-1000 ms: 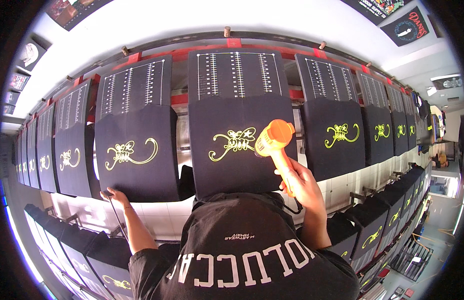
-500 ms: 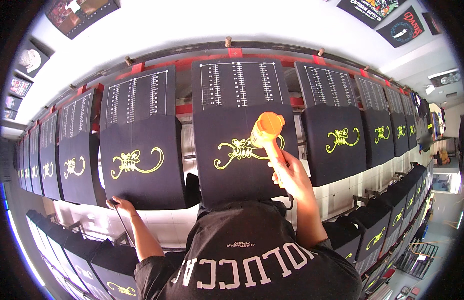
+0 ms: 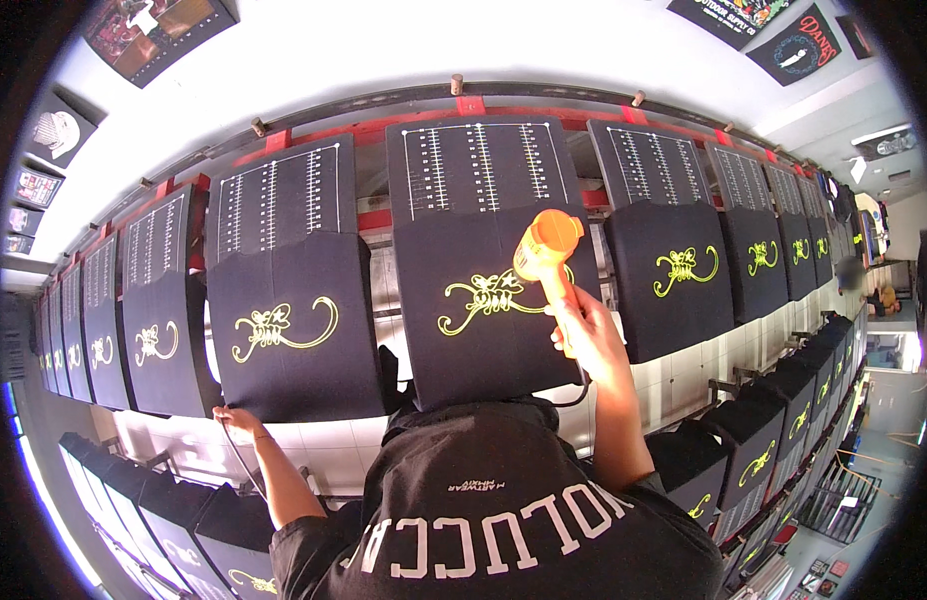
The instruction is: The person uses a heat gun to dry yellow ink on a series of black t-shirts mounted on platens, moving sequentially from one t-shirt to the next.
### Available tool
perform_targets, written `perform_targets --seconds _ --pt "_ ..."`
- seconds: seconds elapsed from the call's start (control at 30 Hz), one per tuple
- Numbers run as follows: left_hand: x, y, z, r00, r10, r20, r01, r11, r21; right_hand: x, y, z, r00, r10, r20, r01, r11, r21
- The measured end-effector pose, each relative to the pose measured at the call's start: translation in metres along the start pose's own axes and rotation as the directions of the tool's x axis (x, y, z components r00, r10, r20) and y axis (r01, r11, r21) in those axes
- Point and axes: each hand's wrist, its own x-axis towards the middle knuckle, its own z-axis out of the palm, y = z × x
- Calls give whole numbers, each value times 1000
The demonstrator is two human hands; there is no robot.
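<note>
My right hand (image 3: 591, 335) is wrapped round the handle of an orange hair dryer (image 3: 555, 240), held above the middle black shirt (image 3: 483, 365). The dryer's round head covers part of the yellow-green scroll-like print (image 3: 491, 295) on that shirt. Down at the left, my left hand (image 3: 241, 424) grips a thin black cord (image 3: 245, 465), close to the front left corner of the neighbouring black shirt (image 3: 288, 375). Both shirts lie flat over boards, and the middle board (image 3: 463, 170) shows white ruler marks at its far end.
More boards with printed black shirts (image 3: 673, 285) run left and right in a curved row. A red and black rail (image 3: 358, 125) passes behind them. Behind me stands another row of shirt-covered boards (image 3: 753, 430). Framed prints (image 3: 796, 45) hang beyond.
The view has shifted slightly, so the boards appear a little further right. The dryer has moved slightly right and away. My left hand, still on the cord, has slipped left along the shirt's front edge.
</note>
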Motion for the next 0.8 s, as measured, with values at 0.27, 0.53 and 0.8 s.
perform_targets --seconds 0.27,0.53,0.8 --pt "87 -47 13 979 145 143 -144 989 -20 11 0 16 999 -48 17 48 999 -4" --pt "55 -35 9 959 284 14 -278 927 253 -2 -12 31 997 25 79 -20 998 -55" --pt "42 -21 10 982 185 37 -188 945 269 2 -11 47 994 0 107 5 999 -46"
